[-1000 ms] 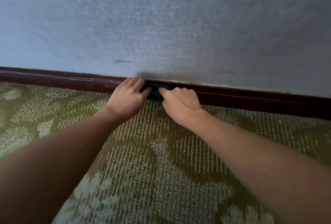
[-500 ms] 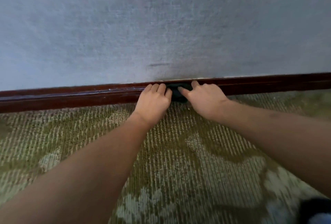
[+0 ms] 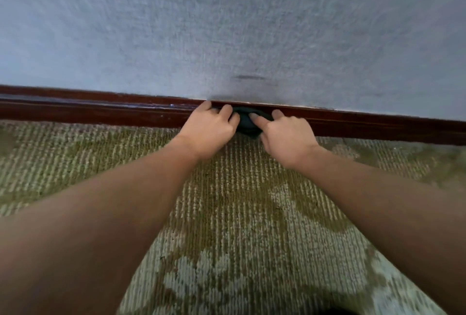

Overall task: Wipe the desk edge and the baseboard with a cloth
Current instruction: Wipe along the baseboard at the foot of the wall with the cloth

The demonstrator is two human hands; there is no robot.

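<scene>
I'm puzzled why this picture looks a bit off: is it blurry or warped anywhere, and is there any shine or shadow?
In the head view the wall and the carpet smear toward the frame's edges; the baseboard looks bent, likely wide-angle distortion; a small glint sits on it left of the left hand; a soft shadow darkens the wall just above the cloth.

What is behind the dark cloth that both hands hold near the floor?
The dark cloth lies against the brown baseboard, which extends to both sides, with the grey wall above. The left hand and right hand cover its ends; the strip behind it is hidden.
</scene>
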